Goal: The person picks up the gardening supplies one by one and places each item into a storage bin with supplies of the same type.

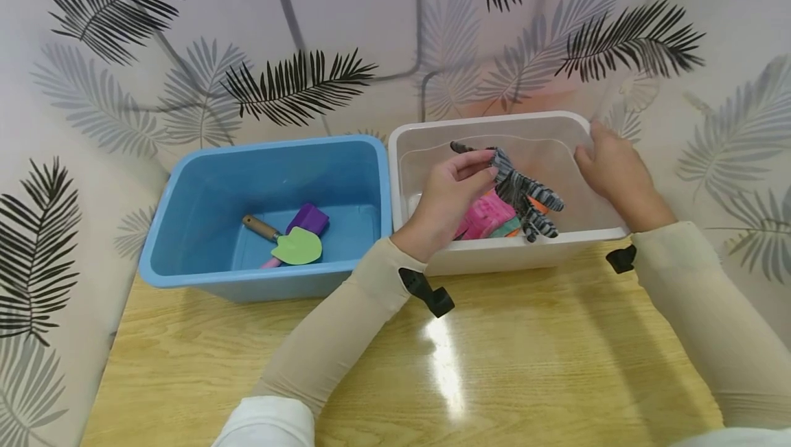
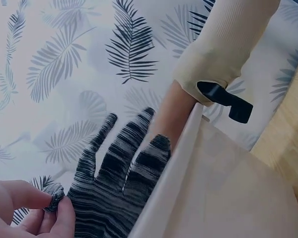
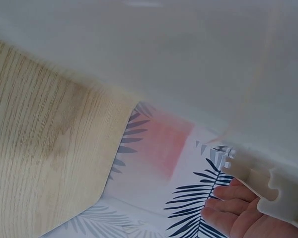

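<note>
A black-and-grey striped knit glove (image 1: pixel 519 189) hangs over the white bin (image 1: pixel 494 255), its fingers spread toward the near rim. My left hand (image 1: pixel 450 193) pinches one part of it between thumb and fingertips; the left wrist view shows the pinched tip beside the glove (image 2: pixel 114 193). At the white bin's right end, my right hand (image 1: pixel 621 169) grips the rim. In the right wrist view, the fingers (image 3: pixel 233 206) curl under the rim's underside. Below the glove, inside the white bin, lie a pink item (image 1: pixel 485 217) and some orange and green pieces, partly covered.
Left of the white bin stands a blue bin (image 1: pixel 266 274), holding a green-bladed toy trowel (image 1: pixel 298 246) with a brown handle, a purple block-like piece (image 1: pixel 309 219) and something pink. Both stand on a wooden table (image 1: pixel 494 351) against a leaf-patterned cloth (image 1: pixel 371 28).
</note>
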Motion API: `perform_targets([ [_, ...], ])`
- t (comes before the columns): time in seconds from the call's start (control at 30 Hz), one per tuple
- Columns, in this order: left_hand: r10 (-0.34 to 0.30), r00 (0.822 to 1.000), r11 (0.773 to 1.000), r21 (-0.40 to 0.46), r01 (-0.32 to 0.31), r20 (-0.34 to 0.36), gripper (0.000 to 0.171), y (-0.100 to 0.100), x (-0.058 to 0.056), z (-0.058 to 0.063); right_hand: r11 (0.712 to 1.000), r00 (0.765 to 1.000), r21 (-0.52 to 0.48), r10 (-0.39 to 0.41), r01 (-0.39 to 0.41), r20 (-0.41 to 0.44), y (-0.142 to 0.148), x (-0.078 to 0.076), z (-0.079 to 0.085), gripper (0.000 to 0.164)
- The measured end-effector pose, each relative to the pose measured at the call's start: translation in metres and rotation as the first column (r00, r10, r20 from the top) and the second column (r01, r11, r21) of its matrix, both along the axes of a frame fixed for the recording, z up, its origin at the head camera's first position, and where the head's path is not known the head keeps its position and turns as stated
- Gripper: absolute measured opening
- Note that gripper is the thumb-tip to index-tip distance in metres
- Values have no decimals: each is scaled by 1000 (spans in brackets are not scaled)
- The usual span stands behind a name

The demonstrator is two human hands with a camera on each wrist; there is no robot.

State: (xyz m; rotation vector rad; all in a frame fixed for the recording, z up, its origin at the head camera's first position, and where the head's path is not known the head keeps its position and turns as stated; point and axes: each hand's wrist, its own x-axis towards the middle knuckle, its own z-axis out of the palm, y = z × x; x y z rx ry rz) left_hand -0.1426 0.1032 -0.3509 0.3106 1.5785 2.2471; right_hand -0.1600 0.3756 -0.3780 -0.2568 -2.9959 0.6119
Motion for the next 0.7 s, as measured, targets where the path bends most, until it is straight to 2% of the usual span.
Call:
perform_targets([
  [0.13,0,1000,1000,-24,0,2,28,4,0,-6,1000,1000,-4,-1,1,4,0,0,0,60],
  [0.33,-13,999,1000,-18,14,48,27,9,-1,-14,1000,1000,0,-13,13,7,0,-1,-1,59],
  [0.7,-16,995,1000,-20,18,94,27,12,-1,-21,1000,1000,9,-16,16,13,-1,0,0,60],
])
